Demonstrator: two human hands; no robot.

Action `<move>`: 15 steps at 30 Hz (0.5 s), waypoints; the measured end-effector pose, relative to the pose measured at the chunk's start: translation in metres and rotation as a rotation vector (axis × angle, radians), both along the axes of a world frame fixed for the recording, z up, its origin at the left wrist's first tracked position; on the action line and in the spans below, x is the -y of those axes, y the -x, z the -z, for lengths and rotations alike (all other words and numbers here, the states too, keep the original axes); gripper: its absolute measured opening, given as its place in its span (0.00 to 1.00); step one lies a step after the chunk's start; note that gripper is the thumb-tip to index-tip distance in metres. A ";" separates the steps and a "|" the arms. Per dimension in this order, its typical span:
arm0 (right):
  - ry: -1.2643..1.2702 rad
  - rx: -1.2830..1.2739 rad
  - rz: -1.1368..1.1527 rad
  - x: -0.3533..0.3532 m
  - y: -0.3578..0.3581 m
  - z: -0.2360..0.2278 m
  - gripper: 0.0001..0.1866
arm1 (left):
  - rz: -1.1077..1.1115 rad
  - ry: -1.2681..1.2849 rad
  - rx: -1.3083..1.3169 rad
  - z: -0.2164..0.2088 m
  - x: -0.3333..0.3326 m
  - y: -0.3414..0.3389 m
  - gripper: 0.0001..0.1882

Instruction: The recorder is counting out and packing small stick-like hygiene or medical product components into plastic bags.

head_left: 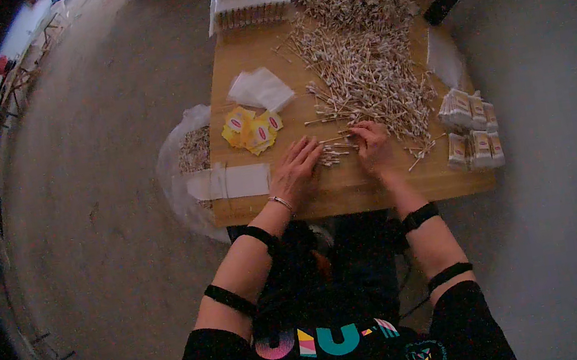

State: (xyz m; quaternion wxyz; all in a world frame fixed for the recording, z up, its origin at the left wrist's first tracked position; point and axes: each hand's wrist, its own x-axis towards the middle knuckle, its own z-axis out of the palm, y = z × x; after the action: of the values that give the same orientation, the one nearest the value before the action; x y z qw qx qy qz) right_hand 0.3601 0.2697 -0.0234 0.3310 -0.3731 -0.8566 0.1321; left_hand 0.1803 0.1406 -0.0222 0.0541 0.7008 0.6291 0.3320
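A small bunch of cotton swabs [332,152] lies on the wooden table between my two hands, near the front edge. My left hand [294,170] rests flat at the left side of this bunch, fingers stretched out and fingertips at the swab ends. From the right, my right hand [373,147] has its fingers bent in, thumb and fingertips pinched at the end of a swab; the exact hold is small and partly hidden. Just beyond the hands spreads a large heap of loose swabs [369,74]. Yellow printed cards [253,130] lie beyond my left hand.
Clear plastic bags [262,90] and a white sheet stack [248,180] lie on the left. Filled swab packs [471,130] sit at the right edge, more packs [251,6] at the far left corner. A plastic sack [172,173] stands beside the table; a wall [553,145] is on the right.
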 end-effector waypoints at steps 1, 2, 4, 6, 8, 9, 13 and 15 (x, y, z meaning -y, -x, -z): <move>-0.054 0.027 0.023 -0.009 -0.007 0.003 0.11 | 0.011 0.003 0.000 -0.002 -0.001 -0.002 0.22; -0.104 0.053 0.041 -0.013 -0.009 0.002 0.10 | 0.018 0.009 -0.001 -0.004 -0.002 -0.002 0.22; -0.094 0.073 0.130 -0.015 -0.017 0.000 0.09 | -0.002 -0.020 -0.031 -0.009 -0.002 -0.006 0.18; -0.064 0.091 0.159 -0.010 -0.013 -0.008 0.08 | -0.026 -0.032 -0.044 -0.011 0.000 -0.004 0.16; -0.019 0.117 0.147 0.002 -0.010 -0.011 0.07 | -0.039 -0.030 -0.031 -0.012 0.000 -0.002 0.16; 0.007 0.113 0.119 0.010 -0.009 -0.012 0.07 | -0.040 -0.032 -0.032 -0.011 0.001 -0.002 0.16; 0.080 0.131 0.102 0.030 -0.004 -0.018 0.07 | -0.027 -0.042 -0.027 -0.009 0.003 -0.001 0.17; 0.104 0.118 0.116 0.029 -0.006 -0.017 0.06 | -0.013 -0.040 -0.018 -0.010 0.002 -0.002 0.17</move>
State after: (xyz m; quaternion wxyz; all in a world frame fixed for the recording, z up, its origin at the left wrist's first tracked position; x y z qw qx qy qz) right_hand 0.3659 0.2407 -0.0063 0.2671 -0.4460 -0.8435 0.1348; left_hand 0.1826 0.1387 -0.0126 0.0324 0.7007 0.6273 0.3384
